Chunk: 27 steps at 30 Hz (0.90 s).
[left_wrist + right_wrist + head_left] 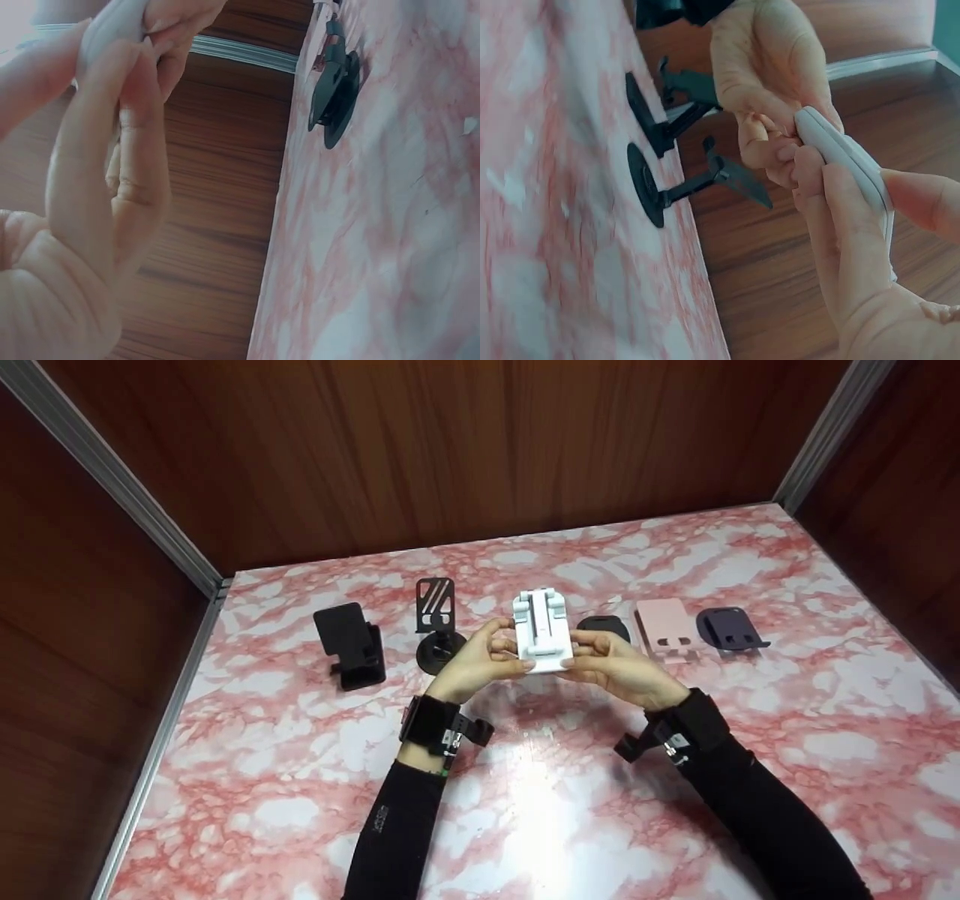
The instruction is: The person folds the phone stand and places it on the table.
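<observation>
Both hands hold a white folded phone stand (543, 641) above the table, one at each side. My left hand (474, 661) pinches its left edge, thumb on the near face and fingers behind. On the opposite edge, my right hand (626, 669) does the same. The stand's face shows a central groove and small raised lugs. Seen edge-on in the right wrist view, the white stand (844, 157) looks thin and flat, between the right fingers (847, 225) and thumb. In the left wrist view the left hand (90, 180) covers most of it.
Behind the hands stand a black phone stand (343, 631), a black slotted stand (435, 594) on a round base, a low black stand (604, 625) partly hidden by the right hand, a pink stand (664, 621) and a dark purple stand (733, 628). Wooden panels (480, 457) enclose the marbled table (262, 735).
</observation>
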Available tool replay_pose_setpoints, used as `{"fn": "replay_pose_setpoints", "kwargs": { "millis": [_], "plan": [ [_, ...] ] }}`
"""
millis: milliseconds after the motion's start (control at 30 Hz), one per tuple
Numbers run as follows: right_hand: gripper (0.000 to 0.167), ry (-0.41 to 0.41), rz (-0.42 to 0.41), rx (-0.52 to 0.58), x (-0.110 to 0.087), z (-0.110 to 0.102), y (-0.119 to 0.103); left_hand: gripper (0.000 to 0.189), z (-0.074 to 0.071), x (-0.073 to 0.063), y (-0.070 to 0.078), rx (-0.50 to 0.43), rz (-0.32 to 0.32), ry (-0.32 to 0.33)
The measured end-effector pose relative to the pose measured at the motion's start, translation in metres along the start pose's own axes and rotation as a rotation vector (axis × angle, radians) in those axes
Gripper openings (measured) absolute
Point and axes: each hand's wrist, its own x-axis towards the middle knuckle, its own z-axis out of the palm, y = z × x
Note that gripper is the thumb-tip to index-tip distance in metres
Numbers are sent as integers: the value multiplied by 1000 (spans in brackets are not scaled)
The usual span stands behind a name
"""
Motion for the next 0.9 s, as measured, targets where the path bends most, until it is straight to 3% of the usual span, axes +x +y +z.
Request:
{"fn": "replay_pose_setpoints", "kwargs": {
  "millis": [133,333,500,600,800,900],
  "plan": [
    [59,62,-21,-225,-2,-3,-3,63,2,3,-3,-18,7,32],
    [47,178,-114,-782,-8,-9,-13,71,-1,7,-5,10,-5,116],
    [50,271,-197,-1186,-13,-13,-19,72,-4,12,-8,45,-39,158],
    [55,311,-193,-1316,-13,-14,-20,70,-4,17,-11,43,-57,164],
    [64,379,-166,-1448,-10,-17,-13,63,-5,35,-21,115,-54,158],
    [66,413,-162,-1527,-8,-18,-10,62,-4,43,-25,123,-82,156]
  ]
}}
